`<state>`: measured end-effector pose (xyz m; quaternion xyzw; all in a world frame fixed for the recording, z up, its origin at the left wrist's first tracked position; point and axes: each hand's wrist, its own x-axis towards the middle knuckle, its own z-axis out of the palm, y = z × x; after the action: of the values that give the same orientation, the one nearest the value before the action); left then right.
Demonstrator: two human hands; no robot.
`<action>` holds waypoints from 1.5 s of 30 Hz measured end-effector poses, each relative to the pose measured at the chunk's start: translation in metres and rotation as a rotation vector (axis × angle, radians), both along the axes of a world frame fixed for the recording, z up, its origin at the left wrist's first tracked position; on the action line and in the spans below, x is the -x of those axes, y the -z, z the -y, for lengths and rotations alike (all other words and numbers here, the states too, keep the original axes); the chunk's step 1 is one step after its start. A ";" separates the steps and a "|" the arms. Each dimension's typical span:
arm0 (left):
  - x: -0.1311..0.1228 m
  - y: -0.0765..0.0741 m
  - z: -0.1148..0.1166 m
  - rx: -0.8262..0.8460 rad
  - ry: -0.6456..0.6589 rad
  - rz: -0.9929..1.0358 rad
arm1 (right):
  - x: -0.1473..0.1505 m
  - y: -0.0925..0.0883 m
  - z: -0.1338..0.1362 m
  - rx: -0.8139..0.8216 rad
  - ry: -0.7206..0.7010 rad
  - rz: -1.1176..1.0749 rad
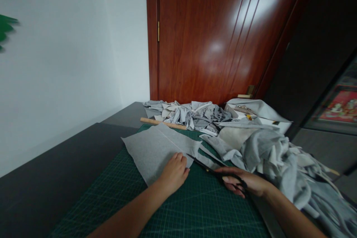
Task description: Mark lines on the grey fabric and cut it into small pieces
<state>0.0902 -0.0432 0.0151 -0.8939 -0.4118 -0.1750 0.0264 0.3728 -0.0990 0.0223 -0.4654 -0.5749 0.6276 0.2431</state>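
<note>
Head view: grey fabric sheet, flat on green gridded cutting mat; left hand laid on it, fingers curled (whether pinching, cannot tell). Black scissors, gripped in right hand, blades at the sheet's near-right edge. Wooden strip and fabric scraps beyond; crumpled cloth crowding the right arm. Moving room: mat between forearms; dark tabletop leftward, bounded by white wall.

A wooden door and cutting mat suggest a home workroom.
</note>
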 end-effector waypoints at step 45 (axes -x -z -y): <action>-0.008 -0.004 0.009 -0.052 -0.022 -0.160 | 0.001 0.002 0.003 0.056 -0.043 -0.037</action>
<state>0.0984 -0.0519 0.0190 -0.8995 -0.4134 -0.1133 0.0846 0.3719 -0.1016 0.0202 -0.4478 -0.5623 0.6571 0.2271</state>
